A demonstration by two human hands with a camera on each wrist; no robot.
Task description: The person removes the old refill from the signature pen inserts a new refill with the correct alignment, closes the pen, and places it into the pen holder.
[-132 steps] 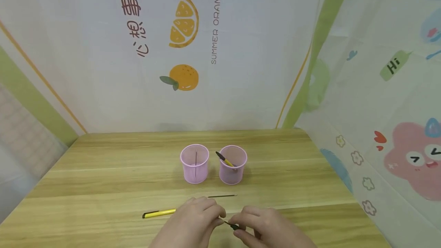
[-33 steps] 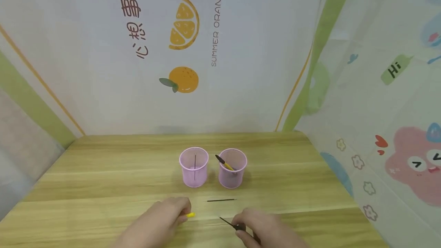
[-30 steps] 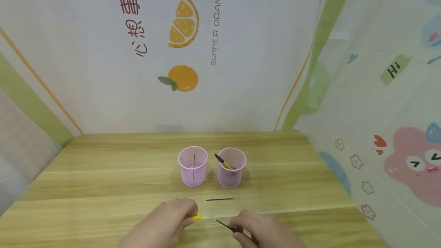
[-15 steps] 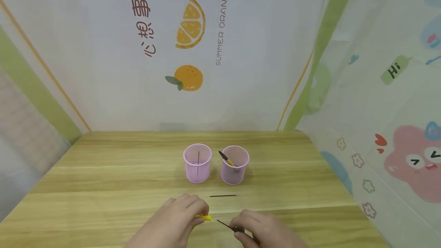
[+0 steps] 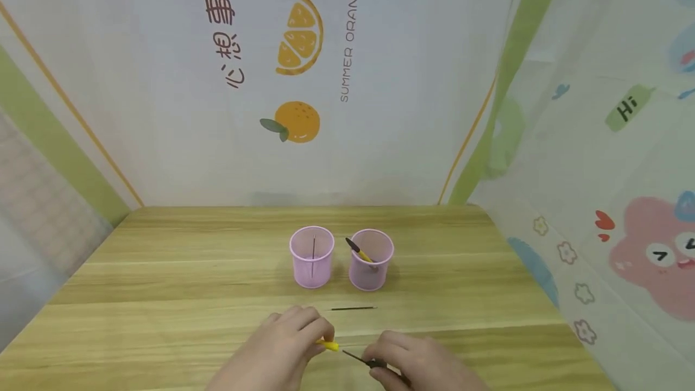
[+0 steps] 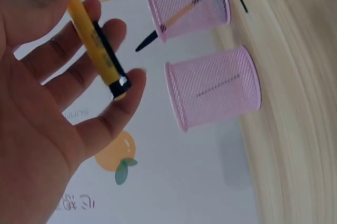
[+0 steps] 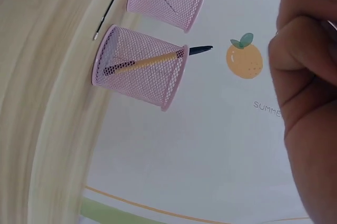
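Two pink mesh cups (image 5: 321,273) beyond the yellow barrel (image 6: 88,34), dark refill (image 5: 354,308) between.

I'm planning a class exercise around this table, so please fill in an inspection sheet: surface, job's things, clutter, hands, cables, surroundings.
Surface: wood-grain table
Job's things: yellow pen barrel; black piece with a thin rod pointing towards the barrel's end; loose dark rod lying on the table; left mesh cup holding a slim dark rod; right mesh cup holding a yellow-and-black pen, tilted
Clutter: nothing seen
Hands: left hand pinches the yellow pen barrel; right hand holds the black piece
Cables: nothing seen
Surroundings: white backdrop with orange prints behind; cartoon-patterned sheet at the right
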